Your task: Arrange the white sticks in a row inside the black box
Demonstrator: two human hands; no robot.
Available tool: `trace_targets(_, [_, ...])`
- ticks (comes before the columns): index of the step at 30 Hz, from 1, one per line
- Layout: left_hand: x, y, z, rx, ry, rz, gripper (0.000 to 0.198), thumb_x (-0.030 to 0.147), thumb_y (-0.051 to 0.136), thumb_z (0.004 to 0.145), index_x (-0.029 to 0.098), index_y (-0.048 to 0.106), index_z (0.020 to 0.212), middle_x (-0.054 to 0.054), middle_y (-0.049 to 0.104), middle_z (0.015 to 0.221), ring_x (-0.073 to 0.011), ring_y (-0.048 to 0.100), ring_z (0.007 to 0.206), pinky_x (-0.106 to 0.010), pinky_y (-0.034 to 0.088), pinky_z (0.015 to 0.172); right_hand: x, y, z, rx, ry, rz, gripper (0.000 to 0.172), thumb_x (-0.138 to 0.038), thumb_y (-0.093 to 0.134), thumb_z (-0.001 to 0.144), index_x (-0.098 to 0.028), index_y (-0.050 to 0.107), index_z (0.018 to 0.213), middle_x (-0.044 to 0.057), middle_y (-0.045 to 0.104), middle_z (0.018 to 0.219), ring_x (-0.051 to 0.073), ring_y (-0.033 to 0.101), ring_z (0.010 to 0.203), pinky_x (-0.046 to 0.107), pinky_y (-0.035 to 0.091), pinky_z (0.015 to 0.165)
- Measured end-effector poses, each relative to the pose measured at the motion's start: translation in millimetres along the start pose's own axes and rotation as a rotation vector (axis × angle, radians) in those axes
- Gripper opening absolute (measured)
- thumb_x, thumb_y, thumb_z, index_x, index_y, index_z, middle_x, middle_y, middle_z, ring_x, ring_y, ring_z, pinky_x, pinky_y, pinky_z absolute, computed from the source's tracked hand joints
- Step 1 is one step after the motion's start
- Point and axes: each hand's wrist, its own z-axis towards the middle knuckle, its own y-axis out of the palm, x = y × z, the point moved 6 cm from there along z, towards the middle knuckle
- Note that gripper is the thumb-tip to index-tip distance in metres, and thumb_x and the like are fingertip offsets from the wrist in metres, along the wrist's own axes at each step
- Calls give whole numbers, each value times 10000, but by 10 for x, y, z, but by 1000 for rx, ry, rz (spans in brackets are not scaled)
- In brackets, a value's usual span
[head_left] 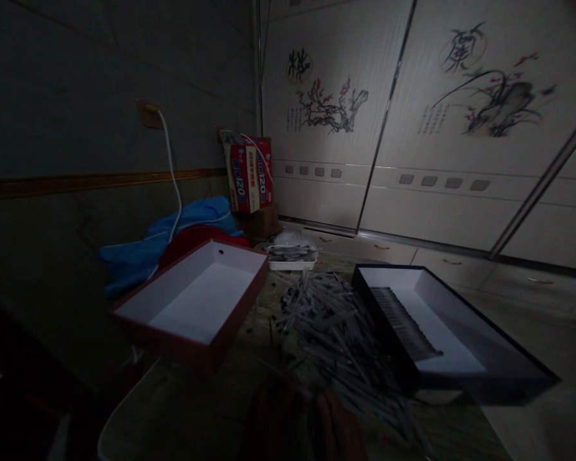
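At the bottom middle, in deep shadow, my left hand (274, 410) is closed with a thin pen-like stick (281, 373) at its fingertips. My right hand (336, 422) is close beside it, its fingers bent together around what looks like the pale end of the same stick; the dark hides the details. Just beyond them spreads a loose pile of thin, pale pen-like sticks (336, 320), some with dark ends. To the right, a dark-sided box (454, 320) with a white inside holds a neat row of such sticks (403, 323). On the left stands a red-sided open box (192, 301), white inside.
A white tray (292, 264) of more sticks sits behind the pile. Blue cloth (192, 221) and something red lie behind the left box. A red printed carton (249, 173) stands in the corner. A white cable (170, 160) hangs from the wall socket. Sliding cabinet doors (326, 198) close off the back.
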Motion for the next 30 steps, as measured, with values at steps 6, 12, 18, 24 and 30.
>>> trace_targets(6, [-26,5,-25,11,-5,-3,235,318,562,814,153,607,975,-52,637,1042,-180,605,939,-390,502,812,-16,-34,-19,-47,46,33,421,-484,265,925,-276,630,945,42,711,716,179,662,570,238,487,520])
trace_targets(12, [-7,3,-73,0,-22,-9,253,342,544,823,149,611,971,-38,652,1003,-174,621,881,-376,513,777,-58,-57,-9,-78,44,48,446,-522,266,913,-284,638,850,35,691,671,166,657,580,226,480,531])
trace_targets(18, [60,15,-59,-18,-8,-25,202,341,628,751,161,647,841,-29,697,924,-173,637,888,-382,490,831,-38,-8,3,-114,102,48,570,-561,169,916,-239,639,927,47,710,705,171,665,584,226,495,532])
trace_targets(24, [65,23,-58,-21,-5,-42,333,443,694,614,175,689,811,-48,729,851,-255,655,859,-347,505,786,9,-26,-63,-18,25,38,529,-553,219,913,-256,657,920,67,723,807,187,672,637,257,508,591])
trace_targets(30, [-44,-103,-55,86,-3,-10,401,419,721,585,159,658,885,-102,695,977,-268,612,973,-359,471,874,50,44,-50,-64,107,80,489,-551,221,917,-256,611,893,12,669,609,159,629,501,233,464,489])
